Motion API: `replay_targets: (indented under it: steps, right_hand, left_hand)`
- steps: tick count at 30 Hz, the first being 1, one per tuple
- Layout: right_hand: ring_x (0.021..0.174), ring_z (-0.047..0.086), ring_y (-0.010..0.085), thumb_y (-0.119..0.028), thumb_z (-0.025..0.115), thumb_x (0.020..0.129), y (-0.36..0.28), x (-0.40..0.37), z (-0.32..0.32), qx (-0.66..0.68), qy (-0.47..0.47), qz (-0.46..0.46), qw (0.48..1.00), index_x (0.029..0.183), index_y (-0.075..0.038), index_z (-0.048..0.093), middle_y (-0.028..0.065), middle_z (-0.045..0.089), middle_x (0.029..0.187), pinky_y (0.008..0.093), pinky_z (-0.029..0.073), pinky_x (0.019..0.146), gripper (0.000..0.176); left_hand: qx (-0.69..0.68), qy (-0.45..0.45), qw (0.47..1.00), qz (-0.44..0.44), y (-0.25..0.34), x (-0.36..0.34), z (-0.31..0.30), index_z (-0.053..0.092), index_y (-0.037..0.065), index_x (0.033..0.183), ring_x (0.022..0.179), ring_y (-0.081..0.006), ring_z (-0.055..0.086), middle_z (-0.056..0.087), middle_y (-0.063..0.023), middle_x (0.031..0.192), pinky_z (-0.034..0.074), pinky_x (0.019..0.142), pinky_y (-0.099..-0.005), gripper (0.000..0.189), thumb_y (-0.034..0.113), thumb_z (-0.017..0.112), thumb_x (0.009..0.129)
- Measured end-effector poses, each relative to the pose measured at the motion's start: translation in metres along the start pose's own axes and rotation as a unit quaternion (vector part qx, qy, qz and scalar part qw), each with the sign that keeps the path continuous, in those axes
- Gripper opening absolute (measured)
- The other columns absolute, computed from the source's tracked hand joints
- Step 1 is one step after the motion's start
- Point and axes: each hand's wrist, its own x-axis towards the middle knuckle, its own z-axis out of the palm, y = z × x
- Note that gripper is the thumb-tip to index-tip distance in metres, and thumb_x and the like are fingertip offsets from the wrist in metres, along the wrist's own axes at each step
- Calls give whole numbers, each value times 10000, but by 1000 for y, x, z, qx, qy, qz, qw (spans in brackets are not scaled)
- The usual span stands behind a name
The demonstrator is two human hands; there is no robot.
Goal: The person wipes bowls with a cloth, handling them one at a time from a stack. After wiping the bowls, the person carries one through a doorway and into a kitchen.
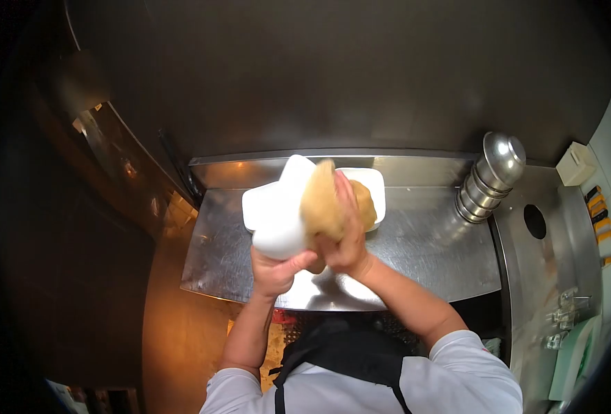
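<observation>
The left hand (275,273) grips a white container (281,224) by its near end — the right hand (347,238) cups a tan lump (323,205), which lies beside the container.

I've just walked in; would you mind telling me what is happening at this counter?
A person tilts a white container in the left hand, while the right hand is against a tan mass beside it; blur hides what that is. Just beyond, a white tray rests on the steel counter, and metal bowls stand stacked to the right.
</observation>
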Motion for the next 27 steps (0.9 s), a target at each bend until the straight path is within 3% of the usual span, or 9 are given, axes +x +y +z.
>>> replay_targets:
  steps: [2,5,7,10,13,16,18,22,27]
  right_hand:
    - [1340,464,378,-418,582,979,4,22,-17,110,-22,159,981,1377,69,484,243,483,1449,457,347,1119,636]
    - [1255,533,242,-493,447,1044,5,38,-30,339,-43,414,843,1351,59,520,191,556,1369,369,392,1078,636]
    - [1197,553,181,-524,363,1069,39,12,-7,393,43,457,797,1357,49,525,161,598,1304,324,413,1049,661]
    - [1171,560,167,-529,394,1062,53,-12,26,327,187,471,798,1381,-32,551,99,606,1270,274,431,1012,612]
    - [1122,592,219,-541,295,1075,35,-6,12,214,58,491,842,1319,28,576,141,647,1202,321,432,1016,680]
    - [1047,619,220,-469,348,1084,31,-11,2,178,-38,450,874,1258,42,602,138,680,1127,332,464,950,597]
    - [1014,620,194,-417,414,1080,26,-23,-7,157,-122,387,901,1233,32,619,120,688,1098,327,474,917,517]
    - [721,588,87,-409,465,1065,14,-15,-63,117,31,398,909,1021,1,671,14,670,815,262,478,642,461]
    - [937,636,163,-464,451,1057,35,-26,-128,162,253,442,845,1203,17,564,122,622,1106,293,541,778,515]
  left_hand:
    - [56,-36,998,4,21,-7,7,711,-40,1047,858,-133,682,744,-73,962,540,780,-275,337,1,864,749]
    - [111,-76,985,104,25,-13,12,713,-43,1030,862,-130,684,743,-79,949,539,776,-265,304,-27,842,755]
    - [76,-36,989,123,13,-7,19,715,-38,1029,869,-134,684,741,-81,958,539,783,-267,296,-24,839,760]
    - [37,11,993,109,-10,7,20,718,-31,1031,896,-145,687,736,-85,987,541,804,-273,267,-25,817,783]
    - [3,45,996,75,-11,13,22,712,-33,1057,918,-136,679,734,-75,1009,544,811,-282,238,-41,766,825]
    - [177,14,969,171,-16,21,9,697,-47,1102,861,-178,717,745,-117,995,560,785,-303,283,-42,749,824]
    - [468,-35,837,281,-20,36,-18,681,-59,1136,820,-267,737,741,-181,988,575,750,-327,334,-15,744,811]
    - [585,-28,793,166,-43,63,-74,675,20,1174,852,-353,717,721,-193,1043,575,739,-430,378,90,755,812]
    - [710,-119,690,75,-105,52,-141,653,43,1056,845,-360,698,713,-170,949,555,712,-474,228,138,710,856]
